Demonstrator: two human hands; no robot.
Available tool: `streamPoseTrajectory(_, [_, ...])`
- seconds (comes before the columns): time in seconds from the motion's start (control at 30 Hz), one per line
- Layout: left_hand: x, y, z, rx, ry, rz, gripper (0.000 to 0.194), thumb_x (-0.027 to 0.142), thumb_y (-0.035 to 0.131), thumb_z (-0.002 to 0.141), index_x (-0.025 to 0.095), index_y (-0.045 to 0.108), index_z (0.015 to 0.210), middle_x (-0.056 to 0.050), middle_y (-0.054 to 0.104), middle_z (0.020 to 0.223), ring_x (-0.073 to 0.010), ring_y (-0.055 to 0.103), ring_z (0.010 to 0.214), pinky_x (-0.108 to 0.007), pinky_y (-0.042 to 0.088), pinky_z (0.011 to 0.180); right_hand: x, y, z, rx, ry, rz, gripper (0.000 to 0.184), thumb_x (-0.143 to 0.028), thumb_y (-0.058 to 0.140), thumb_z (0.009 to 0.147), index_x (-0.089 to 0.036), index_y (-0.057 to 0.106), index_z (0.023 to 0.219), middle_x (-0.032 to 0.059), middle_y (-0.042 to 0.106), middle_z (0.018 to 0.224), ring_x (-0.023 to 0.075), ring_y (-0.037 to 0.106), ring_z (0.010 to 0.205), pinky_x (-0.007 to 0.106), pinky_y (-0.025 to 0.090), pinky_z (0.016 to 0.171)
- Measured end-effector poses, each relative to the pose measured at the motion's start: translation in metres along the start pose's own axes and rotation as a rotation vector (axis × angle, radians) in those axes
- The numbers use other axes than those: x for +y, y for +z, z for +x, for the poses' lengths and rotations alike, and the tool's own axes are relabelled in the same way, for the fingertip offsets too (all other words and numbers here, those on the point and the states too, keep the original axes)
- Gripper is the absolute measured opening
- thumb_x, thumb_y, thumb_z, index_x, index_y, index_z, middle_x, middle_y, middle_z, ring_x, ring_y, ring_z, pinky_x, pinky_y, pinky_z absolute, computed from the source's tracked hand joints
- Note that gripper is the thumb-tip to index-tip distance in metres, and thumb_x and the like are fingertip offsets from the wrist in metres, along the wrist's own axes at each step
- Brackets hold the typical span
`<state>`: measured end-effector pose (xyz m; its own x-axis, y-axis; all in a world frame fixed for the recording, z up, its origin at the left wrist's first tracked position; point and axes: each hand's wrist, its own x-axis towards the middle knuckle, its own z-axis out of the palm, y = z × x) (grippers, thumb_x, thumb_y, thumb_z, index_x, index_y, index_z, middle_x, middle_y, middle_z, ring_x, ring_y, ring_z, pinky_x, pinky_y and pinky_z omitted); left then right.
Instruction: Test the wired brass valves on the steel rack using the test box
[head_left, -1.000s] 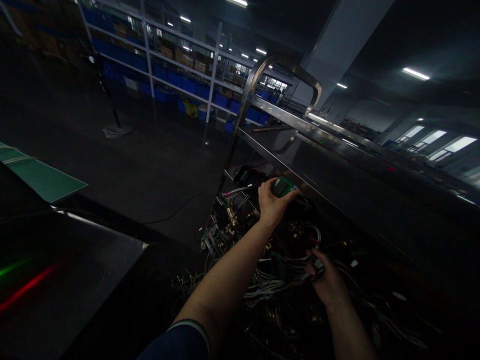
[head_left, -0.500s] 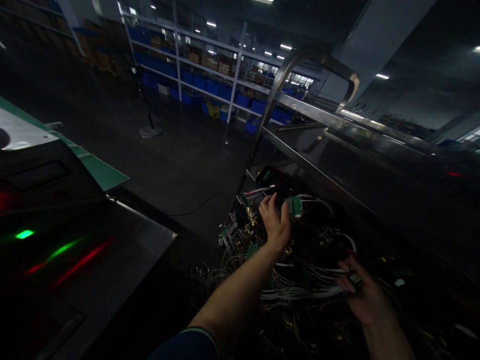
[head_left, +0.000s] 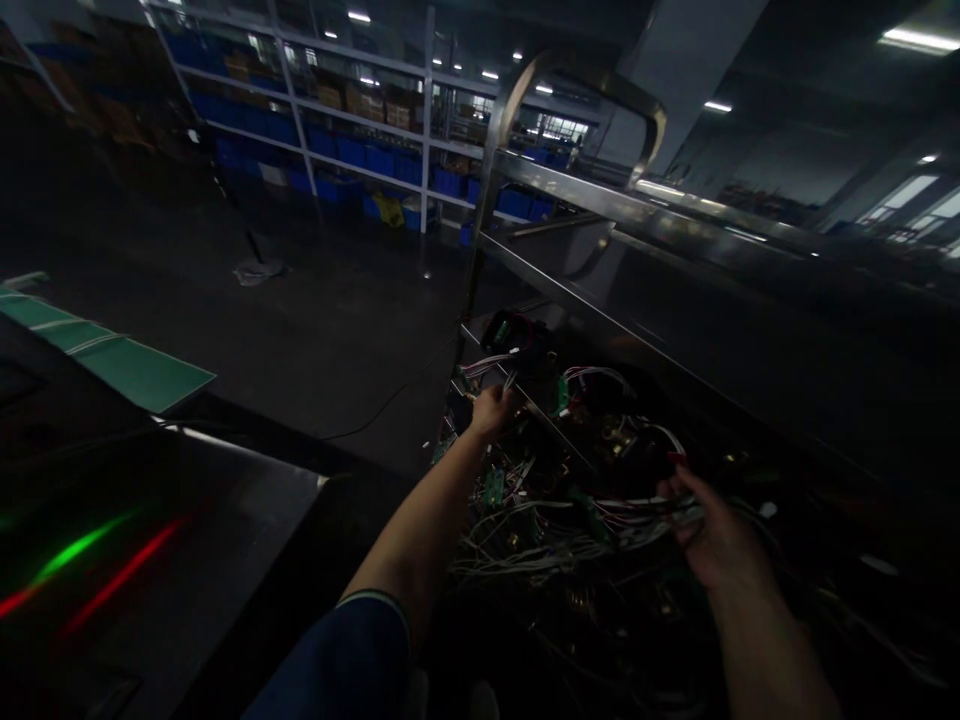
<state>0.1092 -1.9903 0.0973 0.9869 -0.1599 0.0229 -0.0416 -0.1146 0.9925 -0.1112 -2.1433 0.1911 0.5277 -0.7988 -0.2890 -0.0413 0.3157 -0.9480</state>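
Observation:
My left hand (head_left: 493, 410) reaches in among circuit boards and wires, its fingers closed, with thin pale wire ends (head_left: 511, 380) sticking up from the grip. A green circuit board (head_left: 561, 396) with white and red leads stands just right of it. Farther right and nearer to me, my right hand (head_left: 705, 530) has its fingers curled about a bundle of white wires (head_left: 637, 508). Close above its fingertips is a small red piece (head_left: 676, 458). Another green board (head_left: 494, 487) lies below my left hand among tangled wires. Dim light hides much of the detail.
A metal cart frame with a curved handle (head_left: 502, 120) rises behind the wires. To the left stands a dark metal-topped bench (head_left: 247, 480) with a green mat (head_left: 112, 365). Shelves with blue bins (head_left: 352, 150) line the far side of the floor.
My left hand has gone from spread fingers beside a green board to closed on thin wires, slightly left. My right hand stays by the wire bundle. The camera view has shifted.

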Motion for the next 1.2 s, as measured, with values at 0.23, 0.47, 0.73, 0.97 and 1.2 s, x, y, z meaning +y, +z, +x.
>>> streamPoseTrajectory(0.23, [0.062, -0.034, -0.006, -0.303, -0.044, -0.295, 0.032, 0.036, 0.051, 0.083, 0.02, 0.037, 0.06, 0.009, 0.024, 0.046, -0.0054, 0.02, 0.036, -0.018, 0.018, 0.037, -0.006, -0.017, -0.007, -0.387, 0.026, 0.161, 0.049, -0.043, 0.085, 0.044, -0.017, 0.045, 0.052, -0.0071, 0.034, 0.044, 0.0055, 0.035, 0.044, 0.019, 0.029, 0.039])
streamPoseTrajectory(0.47, [0.114, -0.032, -0.03, -0.424, -0.035, -0.692, 0.03, 0.028, 0.053, 0.083, 0.018, 0.041, 0.057, 0.009, 0.02, 0.046, -0.0035, 0.014, 0.035, -0.015, 0.013, 0.033, -0.012, -0.033, -0.013, -0.42, 0.013, 0.175, 0.039, -0.035, 0.085, 0.047, -0.014, 0.064, 0.072, -0.0017, 0.056, 0.056, 0.0092, 0.052, 0.053, 0.021, 0.039, 0.049])
streamPoseTrajectory(0.73, [0.141, -0.07, -0.097, -0.363, 0.005, -0.63, 0.026, 0.021, 0.048, 0.085, 0.017, 0.052, 0.059, 0.007, 0.022, 0.047, -0.0038, 0.018, 0.034, -0.014, 0.017, 0.031, -0.011, -0.053, -0.023, -0.513, 0.047, 0.111, 0.029, -0.031, 0.075, 0.064, -0.013, 0.069, 0.085, 0.01, 0.071, 0.08, 0.0193, 0.067, 0.077, 0.023, 0.049, 0.058])
streamPoseTrajectory(0.97, [0.117, -0.09, -0.153, -0.314, -0.059, -0.769, 0.026, 0.016, 0.039, 0.088, 0.014, 0.063, 0.078, 0.0, 0.056, 0.058, -0.0011, 0.018, 0.031, -0.011, 0.018, 0.026, -0.022, -0.063, -0.023, -0.632, 0.069, 0.14, 0.018, -0.015, 0.064, 0.071, -0.012, 0.067, 0.089, 0.0114, 0.07, 0.095, 0.0219, 0.066, 0.093, 0.028, 0.053, 0.072])
streamPoseTrajectory(1.2, [0.067, -0.072, -0.198, -0.497, -0.105, -1.184, 0.045, 0.015, 0.017, 0.097, 0.023, 0.042, 0.133, 0.001, 0.065, 0.072, -0.0008, 0.007, 0.029, -0.009, 0.015, 0.026, -0.027, -0.073, -0.021, -0.798, 0.098, 0.105, 0.028, -0.008, 0.06, 0.069, -0.016, 0.066, 0.095, 0.0048, 0.069, 0.099, 0.0147, 0.064, 0.086, 0.027, 0.053, 0.072])
